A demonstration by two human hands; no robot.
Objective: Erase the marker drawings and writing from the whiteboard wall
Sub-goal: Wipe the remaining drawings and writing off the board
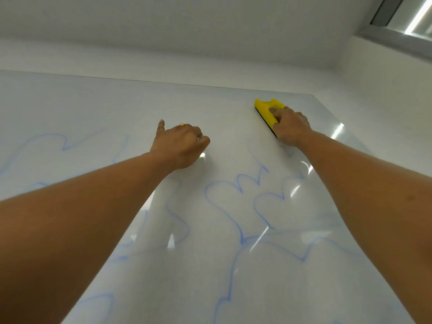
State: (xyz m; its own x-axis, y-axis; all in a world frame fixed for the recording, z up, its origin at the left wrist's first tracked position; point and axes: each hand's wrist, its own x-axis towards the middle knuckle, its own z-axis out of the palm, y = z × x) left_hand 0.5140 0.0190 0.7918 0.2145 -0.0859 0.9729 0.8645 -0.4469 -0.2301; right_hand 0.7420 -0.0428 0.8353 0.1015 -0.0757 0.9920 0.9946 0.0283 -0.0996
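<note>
Head: one eraser (pixel 268 112), right hand (pixel 291 127); perhaps five drawings (pixel 240 181)

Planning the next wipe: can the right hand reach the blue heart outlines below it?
Likely yes: the right hand grips the yellow eraser above the heart outlines, only bare whiteboard between; the left hand rests aside.

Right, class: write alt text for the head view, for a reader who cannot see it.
The right hand holds a yellow eraser against the whiteboard near its top right corner; the left hand rests on it above blue marker drawings.
</note>
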